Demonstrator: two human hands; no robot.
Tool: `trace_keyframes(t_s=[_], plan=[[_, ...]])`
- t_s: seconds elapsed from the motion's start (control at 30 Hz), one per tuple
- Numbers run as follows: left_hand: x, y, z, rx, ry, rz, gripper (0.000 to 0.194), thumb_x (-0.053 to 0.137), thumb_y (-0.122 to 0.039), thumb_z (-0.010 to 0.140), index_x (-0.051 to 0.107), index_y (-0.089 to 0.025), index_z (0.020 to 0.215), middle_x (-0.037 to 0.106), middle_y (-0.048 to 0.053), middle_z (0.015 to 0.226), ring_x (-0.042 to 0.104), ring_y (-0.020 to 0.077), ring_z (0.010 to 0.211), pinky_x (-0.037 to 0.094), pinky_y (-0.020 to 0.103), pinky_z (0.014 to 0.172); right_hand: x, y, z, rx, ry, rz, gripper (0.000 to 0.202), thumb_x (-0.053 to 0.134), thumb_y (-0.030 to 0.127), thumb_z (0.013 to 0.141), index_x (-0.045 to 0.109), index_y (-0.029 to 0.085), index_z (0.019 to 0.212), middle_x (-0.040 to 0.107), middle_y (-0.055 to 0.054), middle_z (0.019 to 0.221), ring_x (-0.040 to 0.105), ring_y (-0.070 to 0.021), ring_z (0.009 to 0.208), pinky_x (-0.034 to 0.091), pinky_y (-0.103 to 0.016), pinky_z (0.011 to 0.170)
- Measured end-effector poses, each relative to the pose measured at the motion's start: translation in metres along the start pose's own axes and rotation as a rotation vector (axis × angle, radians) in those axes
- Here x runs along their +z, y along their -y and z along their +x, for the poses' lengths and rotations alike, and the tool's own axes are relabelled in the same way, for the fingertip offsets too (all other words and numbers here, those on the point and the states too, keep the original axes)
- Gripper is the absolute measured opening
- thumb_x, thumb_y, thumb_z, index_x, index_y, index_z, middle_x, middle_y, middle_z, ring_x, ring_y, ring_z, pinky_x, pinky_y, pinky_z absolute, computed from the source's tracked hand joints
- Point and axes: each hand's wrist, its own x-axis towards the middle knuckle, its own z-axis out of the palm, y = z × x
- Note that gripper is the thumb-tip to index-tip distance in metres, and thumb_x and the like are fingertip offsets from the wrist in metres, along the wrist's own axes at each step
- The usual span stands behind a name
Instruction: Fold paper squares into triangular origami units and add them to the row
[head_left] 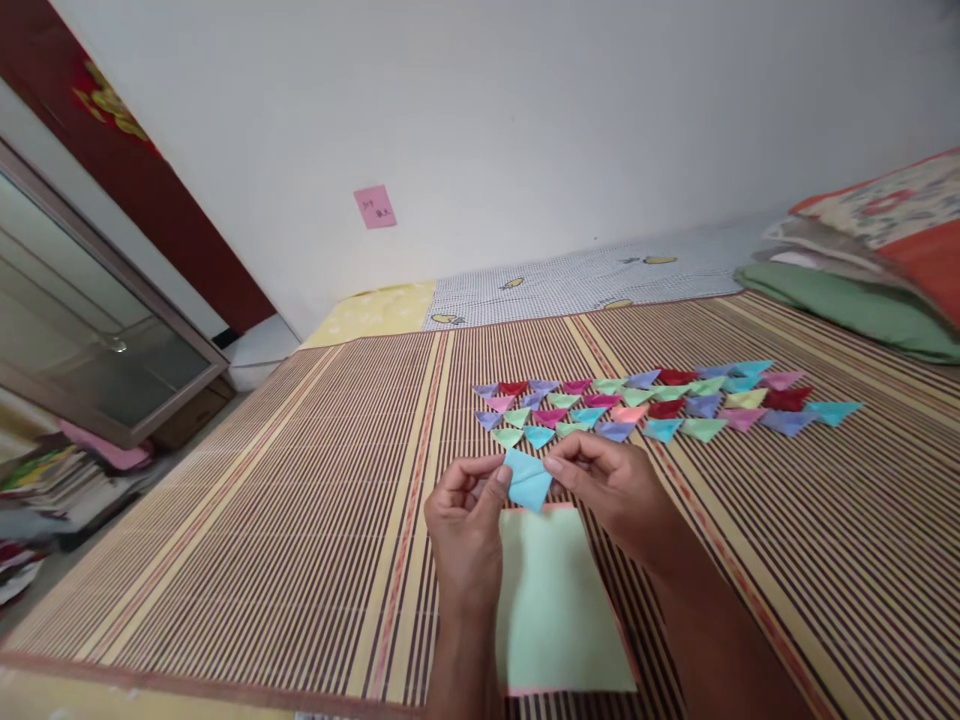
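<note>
A small light-blue piece of paper [529, 482] with a crease across it is held up between my two hands. My left hand [471, 505] pinches its left edge between thumb and fingers. On the other side, my right hand [611, 485] grips the upper right corner the same way. Below them a pale green sheet of paper [562, 610] with pink edges lies flat on the striped mat. Just beyond my hands, several small folded paper triangles [703, 430] in many colours are laid out in rows.
The striped bamboo mat [300, 520] covers the bed. Cushions and a green folded cloth [847, 305] are piled at the far right. A pink note [375, 207] is on the white wall. At left stand a glass-fronted cabinet [97, 300] and a stack of books [56, 480].
</note>
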Motion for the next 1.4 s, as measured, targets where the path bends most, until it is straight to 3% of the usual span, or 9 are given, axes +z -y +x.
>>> trace_keyframes(t_s=[0.17, 0.33, 0.5, 0.67, 0.83, 1.07, 1.17, 1.23, 1.4], plan=[[-0.001, -0.001, 0.0, -0.002, 0.01, 0.0, 0.019, 0.085, -0.03, 0.074, 0.075, -0.017, 0.084, 0.075, 0.003, 0.075, 0.072, 0.0157, 0.069, 0.057, 0.024, 0.062, -0.002, -0.001, -0.001, -0.009, 0.011, -0.048, 0.025, 0.064, 0.041, 0.094, 0.067, 0.021, 0.079, 0.057, 0.001, 0.068, 0.055, -0.0145, 0.063, 0.058, -0.027, 0.06], [0.002, -0.001, -0.005, 0.041, 0.073, 0.113, 0.015, 0.08, -0.029, 0.082, 0.076, -0.017, 0.088, 0.076, 0.004, 0.079, 0.069, 0.0145, 0.069, 0.056, 0.024, 0.065, 0.004, 0.0, -0.001, 0.069, 0.036, 0.037, 0.022, 0.069, 0.043, 0.091, 0.071, 0.023, 0.098, 0.067, -0.003, 0.084, 0.064, -0.0187, 0.077, 0.06, -0.028, 0.062], [0.006, -0.002, -0.006, 0.009, 0.086, 0.098, 0.019, 0.082, -0.03, 0.08, 0.074, -0.017, 0.092, 0.076, 0.004, 0.082, 0.07, 0.0154, 0.076, 0.056, 0.025, 0.07, 0.015, 0.002, 0.0, -0.007, -0.071, -0.011, 0.019, 0.068, 0.038, 0.091, 0.07, 0.02, 0.083, 0.063, -0.001, 0.071, 0.057, -0.0149, 0.064, 0.049, -0.023, 0.052], [0.007, -0.007, -0.003, -0.133, 0.145, 0.077, 0.024, 0.085, -0.034, 0.074, 0.075, -0.014, 0.082, 0.074, 0.004, 0.072, 0.066, 0.0134, 0.065, 0.053, 0.023, 0.063, 0.014, 0.0, 0.003, -0.063, -0.117, 0.04, 0.018, 0.067, 0.035, 0.092, 0.068, 0.02, 0.082, 0.061, 0.001, 0.07, 0.055, -0.0138, 0.062, 0.048, -0.025, 0.058], [0.005, -0.005, -0.005, -0.116, 0.152, 0.09, 0.021, 0.083, -0.034, 0.077, 0.075, -0.015, 0.074, 0.07, 0.002, 0.066, 0.061, 0.0113, 0.061, 0.047, 0.021, 0.06, 0.014, -0.003, 0.005, -0.079, -0.116, 0.051, 0.018, 0.067, 0.034, 0.092, 0.068, 0.019, 0.083, 0.06, 0.001, 0.071, 0.054, -0.014, 0.064, 0.045, -0.026, 0.06], [0.001, -0.005, -0.004, -0.151, 0.231, 0.074, 0.02, 0.078, -0.035, 0.083, 0.074, -0.016, 0.077, 0.071, 0.002, 0.07, 0.062, 0.0131, 0.067, 0.048, 0.023, 0.066, 0.011, 0.001, 0.003, -0.054, -0.073, 0.067, 0.019, 0.065, 0.035, 0.092, 0.066, 0.019, 0.082, 0.057, 0.001, 0.07, 0.052, -0.014, 0.065, 0.044, -0.027, 0.061], [0.002, -0.007, -0.003, -0.154, 0.271, 0.065, 0.022, 0.078, -0.037, 0.083, 0.075, -0.015, 0.084, 0.071, 0.002, 0.074, 0.063, 0.0134, 0.07, 0.049, 0.023, 0.069, 0.008, 0.003, 0.002, -0.052, 0.007, 0.02, 0.018, 0.067, 0.033, 0.091, 0.068, 0.019, 0.08, 0.057, 0.0, 0.073, 0.053, -0.0142, 0.069, 0.045, -0.026, 0.06], [0.002, -0.006, -0.003, -0.142, 0.26, 0.077, 0.022, 0.08, -0.036, 0.082, 0.075, -0.015, 0.082, 0.07, 0.002, 0.073, 0.061, 0.0128, 0.069, 0.047, 0.023, 0.068, 0.008, 0.003, 0.001, -0.045, 0.052, 0.021, 0.017, 0.068, 0.033, 0.09, 0.07, 0.019, 0.082, 0.059, -0.001, 0.076, 0.054, -0.0148, 0.071, 0.046, -0.025, 0.059], [0.0, -0.002, -0.002, -0.103, 0.15, -0.007, 0.021, 0.081, -0.035, 0.08, 0.073, -0.016, 0.077, 0.069, 0.001, 0.07, 0.06, 0.0117, 0.065, 0.048, 0.022, 0.065, 0.011, 0.0, 0.002, 0.033, 0.003, 0.067, 0.018, 0.073, 0.036, 0.086, 0.069, 0.02, 0.093, 0.062, -0.001, 0.079, 0.058, -0.0158, 0.073, 0.048, -0.025, 0.058]])
